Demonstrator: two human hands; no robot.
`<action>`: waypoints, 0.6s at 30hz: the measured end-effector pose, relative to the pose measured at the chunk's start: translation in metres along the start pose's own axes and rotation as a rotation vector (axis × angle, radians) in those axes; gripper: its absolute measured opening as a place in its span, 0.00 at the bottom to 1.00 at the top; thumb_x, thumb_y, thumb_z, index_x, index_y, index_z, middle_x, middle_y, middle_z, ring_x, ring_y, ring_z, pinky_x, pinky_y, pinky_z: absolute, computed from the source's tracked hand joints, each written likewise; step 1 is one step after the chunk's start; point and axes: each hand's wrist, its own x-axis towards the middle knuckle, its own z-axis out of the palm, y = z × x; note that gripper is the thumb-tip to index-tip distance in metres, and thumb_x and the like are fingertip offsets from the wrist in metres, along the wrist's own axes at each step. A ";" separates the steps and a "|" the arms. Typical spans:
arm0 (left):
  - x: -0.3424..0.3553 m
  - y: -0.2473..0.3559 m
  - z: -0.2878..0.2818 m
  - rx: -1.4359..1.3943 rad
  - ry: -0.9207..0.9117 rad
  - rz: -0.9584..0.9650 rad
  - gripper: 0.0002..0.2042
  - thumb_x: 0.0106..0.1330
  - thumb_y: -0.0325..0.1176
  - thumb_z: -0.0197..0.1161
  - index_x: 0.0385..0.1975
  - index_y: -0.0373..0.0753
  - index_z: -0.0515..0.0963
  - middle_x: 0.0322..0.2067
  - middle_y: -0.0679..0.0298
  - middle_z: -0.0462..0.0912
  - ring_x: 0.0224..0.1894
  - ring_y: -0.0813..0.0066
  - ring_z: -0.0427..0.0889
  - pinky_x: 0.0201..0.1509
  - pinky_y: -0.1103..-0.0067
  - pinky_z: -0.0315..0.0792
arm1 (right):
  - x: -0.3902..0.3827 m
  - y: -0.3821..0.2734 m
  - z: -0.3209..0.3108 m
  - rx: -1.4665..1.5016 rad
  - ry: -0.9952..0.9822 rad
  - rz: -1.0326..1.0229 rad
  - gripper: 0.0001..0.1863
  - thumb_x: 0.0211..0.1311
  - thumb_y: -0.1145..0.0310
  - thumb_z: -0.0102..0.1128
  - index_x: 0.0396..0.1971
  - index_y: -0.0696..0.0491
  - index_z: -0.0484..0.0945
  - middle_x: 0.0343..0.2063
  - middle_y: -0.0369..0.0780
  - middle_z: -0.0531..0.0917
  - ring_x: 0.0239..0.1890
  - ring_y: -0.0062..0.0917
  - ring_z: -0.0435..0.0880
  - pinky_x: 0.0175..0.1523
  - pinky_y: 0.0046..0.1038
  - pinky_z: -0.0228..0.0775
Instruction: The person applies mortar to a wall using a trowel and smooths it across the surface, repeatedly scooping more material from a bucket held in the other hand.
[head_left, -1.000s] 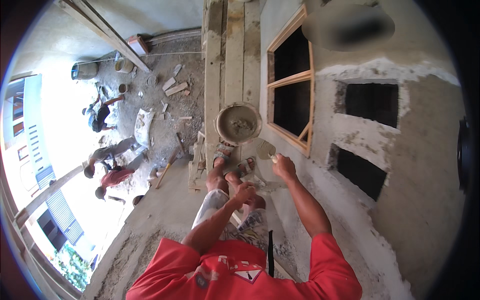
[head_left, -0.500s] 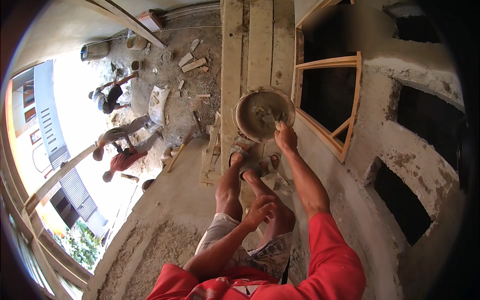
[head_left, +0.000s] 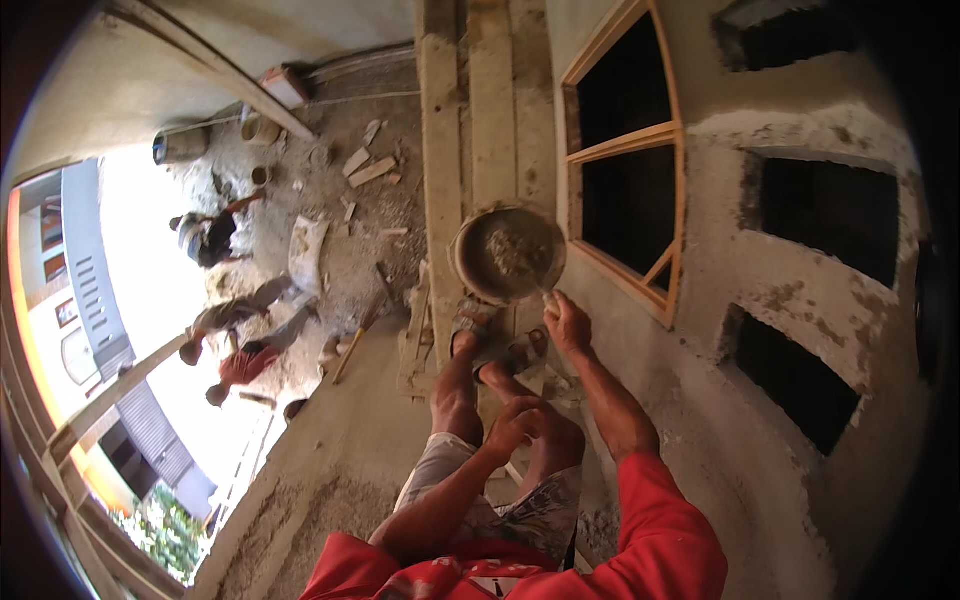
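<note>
My right hand is closed around the handle of a trowel. The trowel's blade reaches into a round bucket and is partly lost in the grey mortar inside. The bucket stands on wooden planks, just beyond my sandalled feet. My left hand rests by my right knee, its fingers loosely bent and nothing visible in them.
On the right, a wooden window frame is set in the rough wall, which has several dark openings. Down to the left, three people work near a pale sack. Wood scraps and a long-handled tool lie below.
My right hand has come slightly nearer to me with the trowel. My left hand has settled on the knee. The view has shifted, so the bucket appears lower and further left.
</note>
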 end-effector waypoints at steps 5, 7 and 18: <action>0.007 -0.034 -0.028 -0.018 0.062 0.389 0.17 0.63 0.33 0.60 0.51 0.38 0.74 0.36 0.63 0.79 0.35 0.76 0.79 0.34 0.79 0.75 | -0.063 -0.079 -0.128 0.182 0.003 -0.027 0.23 0.55 0.60 0.64 0.51 0.53 0.77 0.41 0.49 0.84 0.44 0.46 0.83 0.48 0.39 0.75; -0.006 -0.006 -0.010 -0.011 0.087 0.343 0.15 0.58 0.27 0.63 0.45 0.36 0.77 0.35 0.62 0.79 0.35 0.73 0.78 0.38 0.77 0.75 | -0.088 -0.088 -0.212 0.190 0.014 -0.023 0.24 0.57 0.59 0.65 0.52 0.52 0.74 0.40 0.49 0.84 0.44 0.45 0.83 0.47 0.38 0.75; -0.052 0.183 0.022 0.343 0.041 0.519 0.11 0.60 0.28 0.54 0.42 0.39 0.68 0.21 0.60 0.73 0.13 0.73 0.70 0.12 0.76 0.64 | -0.238 -0.350 -0.749 -0.149 0.298 -0.033 0.23 0.52 0.64 0.71 0.46 0.57 0.75 0.37 0.44 0.82 0.36 0.28 0.83 0.39 0.30 0.78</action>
